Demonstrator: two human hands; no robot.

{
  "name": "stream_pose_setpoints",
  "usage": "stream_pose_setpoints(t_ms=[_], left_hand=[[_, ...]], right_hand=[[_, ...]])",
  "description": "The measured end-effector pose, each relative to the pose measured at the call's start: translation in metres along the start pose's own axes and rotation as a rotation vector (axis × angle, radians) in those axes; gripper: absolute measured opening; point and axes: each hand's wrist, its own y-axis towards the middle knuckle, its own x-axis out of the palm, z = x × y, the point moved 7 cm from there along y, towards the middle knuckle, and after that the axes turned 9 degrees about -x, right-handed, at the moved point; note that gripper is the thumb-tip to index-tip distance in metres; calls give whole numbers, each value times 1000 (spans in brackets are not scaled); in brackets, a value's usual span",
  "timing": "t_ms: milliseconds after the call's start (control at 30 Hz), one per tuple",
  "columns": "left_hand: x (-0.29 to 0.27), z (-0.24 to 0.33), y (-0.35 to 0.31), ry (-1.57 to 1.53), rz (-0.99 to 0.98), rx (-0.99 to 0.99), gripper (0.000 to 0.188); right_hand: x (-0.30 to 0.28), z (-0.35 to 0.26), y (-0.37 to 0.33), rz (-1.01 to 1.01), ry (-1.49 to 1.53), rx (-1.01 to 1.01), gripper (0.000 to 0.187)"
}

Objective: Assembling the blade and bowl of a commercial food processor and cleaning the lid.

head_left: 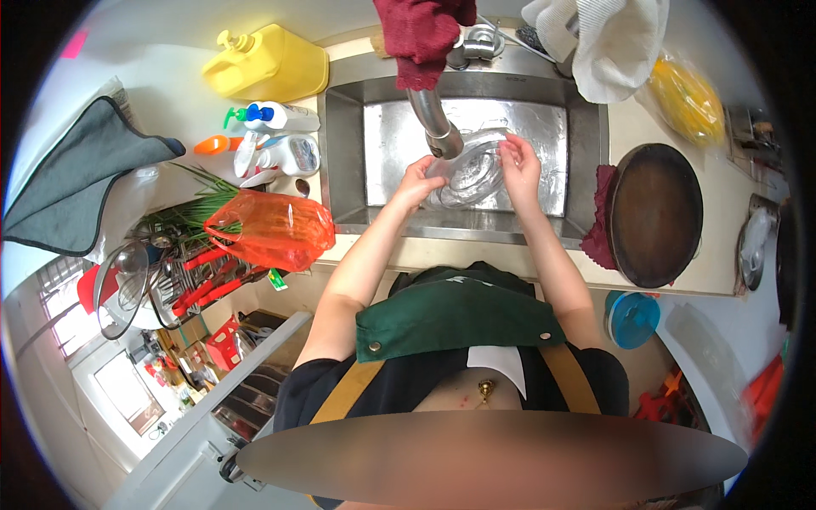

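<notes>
Over the stainless steel sink [344, 161], both my hands hold a clear, round, see-through dish [473, 177]. Whether it is a bowl or a lid I cannot tell. My left hand [415, 184] grips its near left edge, thumb pointing inward. On the opposite side, my right hand [520, 172] pinches the right edge between thumb and fingers. The metal faucet [427, 117] reaches down just above the dish's left part, close to my left hand. A dark red cloth [425, 38] is draped over the faucet's upper part.
Left of the sink stand a yellow pump jug [268, 64], several cleaning bottles [289, 155] and an orange-red plastic bag [272, 231] beside green stalks. To the right are a round dark board [656, 215] and a white cloth [619, 47]. A blue-lidded container [633, 320] sits lower right.
</notes>
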Motion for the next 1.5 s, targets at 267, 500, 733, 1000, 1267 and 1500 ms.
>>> stream_pose_setpoints(t_ms=[267,500,733,1000,1267,1500], left_hand=[[-7,-14,10,-76,-30,130,32],[-10,-24,8,12,14,10,35],[-22,-24,8,-135,34,19,32],[-9,-20,21,-343,41,-35,30],[17,-23,18,-643,25,-127,15],[22,-9,12,-595,16,-64,20]], right_hand=[[168,-28,94,-586,-657,-708,35],[279,18,173,-479,-1220,-975,47],[171,-10,110,-695,-842,-916,41],[-59,8,46,221,-554,-130,51],[20,31,-26,-305,-637,-459,33],[-2,7,19,-183,-815,-264,15]])
